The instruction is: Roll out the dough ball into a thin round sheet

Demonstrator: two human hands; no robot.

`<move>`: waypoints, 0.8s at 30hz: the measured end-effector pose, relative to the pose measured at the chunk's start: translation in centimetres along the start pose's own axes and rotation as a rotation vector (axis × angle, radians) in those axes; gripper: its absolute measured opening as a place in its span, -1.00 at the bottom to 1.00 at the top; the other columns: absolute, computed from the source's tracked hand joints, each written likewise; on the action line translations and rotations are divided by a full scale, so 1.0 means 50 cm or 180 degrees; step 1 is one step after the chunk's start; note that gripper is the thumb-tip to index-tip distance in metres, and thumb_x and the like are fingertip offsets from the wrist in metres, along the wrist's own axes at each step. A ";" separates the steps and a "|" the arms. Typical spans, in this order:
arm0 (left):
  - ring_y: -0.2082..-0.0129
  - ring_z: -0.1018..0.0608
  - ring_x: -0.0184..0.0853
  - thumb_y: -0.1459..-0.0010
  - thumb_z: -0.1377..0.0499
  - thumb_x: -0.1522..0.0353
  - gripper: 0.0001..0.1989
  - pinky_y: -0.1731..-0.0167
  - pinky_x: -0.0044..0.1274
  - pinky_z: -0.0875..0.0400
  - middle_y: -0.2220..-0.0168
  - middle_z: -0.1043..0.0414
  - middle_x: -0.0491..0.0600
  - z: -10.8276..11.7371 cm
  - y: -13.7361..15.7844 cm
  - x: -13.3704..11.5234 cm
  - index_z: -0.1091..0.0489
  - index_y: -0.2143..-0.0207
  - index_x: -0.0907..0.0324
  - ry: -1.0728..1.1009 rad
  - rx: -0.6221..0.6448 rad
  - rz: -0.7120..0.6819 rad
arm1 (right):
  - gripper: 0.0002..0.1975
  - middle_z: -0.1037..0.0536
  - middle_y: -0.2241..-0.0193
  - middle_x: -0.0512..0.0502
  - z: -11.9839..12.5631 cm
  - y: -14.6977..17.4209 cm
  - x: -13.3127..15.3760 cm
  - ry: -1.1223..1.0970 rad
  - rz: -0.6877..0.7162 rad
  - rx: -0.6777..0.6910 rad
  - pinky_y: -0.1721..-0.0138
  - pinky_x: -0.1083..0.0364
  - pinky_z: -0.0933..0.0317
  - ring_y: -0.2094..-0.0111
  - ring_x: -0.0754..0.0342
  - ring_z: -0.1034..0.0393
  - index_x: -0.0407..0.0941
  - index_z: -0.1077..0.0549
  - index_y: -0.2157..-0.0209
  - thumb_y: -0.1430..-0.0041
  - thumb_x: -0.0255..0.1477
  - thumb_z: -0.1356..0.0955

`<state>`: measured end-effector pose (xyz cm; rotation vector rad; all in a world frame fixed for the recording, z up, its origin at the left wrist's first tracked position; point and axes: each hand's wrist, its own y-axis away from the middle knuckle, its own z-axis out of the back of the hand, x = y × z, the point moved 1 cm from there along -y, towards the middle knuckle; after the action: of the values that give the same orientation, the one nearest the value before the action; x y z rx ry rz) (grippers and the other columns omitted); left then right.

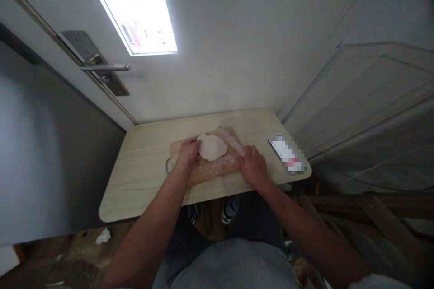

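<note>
Nearest, a person's grey shirt and dark trousers show, with both bare forearms reaching forward and a shoe below, on a wooden floor. Ahead stands a pale wood-grain worktop. Near its front edge lies a floury brown board with a metal loop at its left end. The right hand is wrapped around the near end of a flour-dusted rolling pin, which slants away over the board's right part. The left hand pinches the left edge of a flat, roundish piece of dough on the board. A phone, its screen pixelated, lies farther right. Beyond rises a white door with a metal handle and a bright window.
</note>
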<state>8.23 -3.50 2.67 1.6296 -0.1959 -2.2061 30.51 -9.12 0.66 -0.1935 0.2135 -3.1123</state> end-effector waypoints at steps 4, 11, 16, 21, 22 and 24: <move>0.48 -0.56 -0.35 -0.16 -0.09 0.41 -0.69 0.55 -0.56 -0.43 0.35 -0.52 -0.02 0.013 0.034 0.017 -0.39 0.03 0.22 0.0316 0.0011 0.0215 | -0.74 -0.44 0.08 -0.23 0.018 -0.006 -0.004 -0.0056 0.0072 0.0138 0.17 0.02 -0.11 0.07 -0.09 -0.32 -0.13 -0.39 0.04 -0.32 -0.31 -0.28; 0.31 -0.57 -0.27 -0.10 -0.18 0.39 -0.84 0.25 -0.47 -0.43 0.29 -0.56 0.03 0.082 0.030 0.012 -0.46 0.23 0.16 -0.1309 -0.0523 -0.0832 | -0.70 -0.48 0.06 -0.17 0.056 -0.033 0.005 -0.0135 0.0389 0.0247 0.11 -0.01 -0.09 0.02 -0.11 -0.29 -0.01 -0.48 0.01 -0.22 -0.34 -0.32; 0.17 -0.55 -0.27 -0.24 -0.07 0.32 -0.80 0.08 -0.44 -0.40 0.19 -0.55 0.03 0.049 0.025 -0.032 -0.46 0.19 0.16 -0.1209 -0.0950 -0.1771 | -0.69 -0.51 0.09 -0.15 0.060 -0.040 0.019 -0.0115 0.0583 0.0369 0.08 -0.02 -0.08 0.00 -0.12 -0.29 0.02 -0.52 0.04 -0.18 -0.32 -0.34; -0.05 -0.46 -0.16 -0.32 -0.03 0.28 -0.70 -0.09 -0.32 -0.29 -0.02 -0.49 0.09 -0.032 0.024 -0.031 -0.42 0.00 0.17 -0.2441 -0.0416 -0.2114 | -0.68 -0.51 0.05 -0.13 0.047 -0.029 0.016 -0.0204 0.0629 0.0256 0.06 -0.01 -0.07 0.00 -0.10 -0.29 0.05 -0.53 0.03 -0.18 -0.25 -0.36; -0.08 -0.43 -0.13 -0.34 -0.02 0.25 -0.68 -0.13 -0.25 -0.25 -0.05 -0.48 0.09 -0.041 0.025 -0.024 -0.41 -0.02 0.15 -0.2665 -0.0430 -0.2163 | -0.67 -0.51 0.03 -0.13 0.044 -0.026 0.014 -0.0230 0.0633 0.0184 0.04 -0.02 -0.06 -0.01 -0.10 -0.28 0.04 -0.53 0.03 -0.18 -0.22 -0.37; -0.15 -0.38 -0.09 -0.37 0.04 0.22 -0.65 -0.18 -0.15 -0.15 -0.13 -0.43 0.07 -0.052 0.026 -0.011 -0.38 -0.08 0.11 -0.2974 -0.0496 -0.2267 | -0.63 -0.51 0.00 -0.14 0.039 -0.021 0.009 -0.0301 0.0660 0.0021 -0.02 -0.05 -0.03 -0.03 -0.11 -0.28 0.01 -0.53 0.04 -0.18 -0.12 -0.37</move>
<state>11.10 -4.18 2.78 0.4835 0.3646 -3.2676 30.29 -8.33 2.77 -0.2973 0.2070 -2.8898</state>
